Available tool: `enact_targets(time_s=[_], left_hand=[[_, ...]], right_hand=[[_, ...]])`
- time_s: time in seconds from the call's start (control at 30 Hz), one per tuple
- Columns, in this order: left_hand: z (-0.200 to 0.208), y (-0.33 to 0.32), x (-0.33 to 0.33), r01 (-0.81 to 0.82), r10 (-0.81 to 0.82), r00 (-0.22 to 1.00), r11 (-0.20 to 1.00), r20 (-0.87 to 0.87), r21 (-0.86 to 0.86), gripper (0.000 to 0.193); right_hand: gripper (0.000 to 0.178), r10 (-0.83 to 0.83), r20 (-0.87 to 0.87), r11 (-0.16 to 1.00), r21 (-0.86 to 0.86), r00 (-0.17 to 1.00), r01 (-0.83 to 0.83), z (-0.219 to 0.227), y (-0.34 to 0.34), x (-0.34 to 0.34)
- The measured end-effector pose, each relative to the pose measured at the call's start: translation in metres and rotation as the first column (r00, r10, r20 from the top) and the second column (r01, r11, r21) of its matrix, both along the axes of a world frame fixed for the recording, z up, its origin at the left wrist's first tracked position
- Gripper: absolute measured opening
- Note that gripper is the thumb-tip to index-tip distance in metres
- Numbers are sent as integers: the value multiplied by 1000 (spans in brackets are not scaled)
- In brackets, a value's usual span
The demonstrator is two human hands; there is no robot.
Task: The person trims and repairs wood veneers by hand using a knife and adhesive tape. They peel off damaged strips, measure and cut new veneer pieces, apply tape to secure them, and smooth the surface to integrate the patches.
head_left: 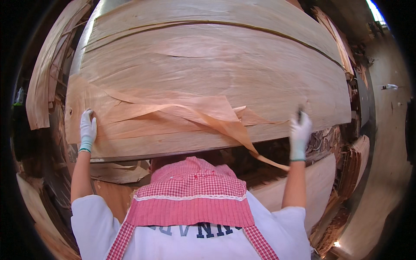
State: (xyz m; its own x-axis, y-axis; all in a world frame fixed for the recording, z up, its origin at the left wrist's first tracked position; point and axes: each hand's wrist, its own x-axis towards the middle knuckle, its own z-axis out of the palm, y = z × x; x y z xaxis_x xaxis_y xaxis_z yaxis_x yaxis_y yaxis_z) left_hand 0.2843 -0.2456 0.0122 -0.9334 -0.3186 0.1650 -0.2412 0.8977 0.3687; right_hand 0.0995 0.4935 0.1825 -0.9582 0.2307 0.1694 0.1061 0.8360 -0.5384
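Left hand (88, 128) flat, fingers spread, on veneer sheet (208, 78) near the stack's left edge. Right hand (300, 132) fingers closed on its near right edge. Torn strip (225, 125) curls loose; pulling risks further splitting.

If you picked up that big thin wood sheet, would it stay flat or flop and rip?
It would probably flop: a torn strip of the veneer sheet already curls and hangs down over the edge. It likely rips easily too, since long splits run along its grain. It seems light for its size, as the left hand and right hand, both gloved, handle it alone.
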Motion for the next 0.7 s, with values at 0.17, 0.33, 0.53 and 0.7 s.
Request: enact_targets(time_s=[0.17, 0.33, 0.53, 0.7], left_hand=[[-17, -3, -3, -30, 29, 997, 999, -72, -14, 32], [-15, 1, -5, -33, 31, 998, 999, -55, -35, 33], [-18, 2, -2, -43, 41, 997, 998, -59, -36, 34], [-22, 0, -4, -51, 51, 995, 999, -85, 10, 31]], right_hand=[[59, 484, 373, 852, 5, 791, -524, -82, -127, 3], [42, 383, 417, 860, 165, 824, -483, -114, -152, 24], [23, 710, 482, 598, -28, 513, -801, -82, -113, 84], [45, 561, 791, 576, -159, 246, -802, -59, -56, 100]])
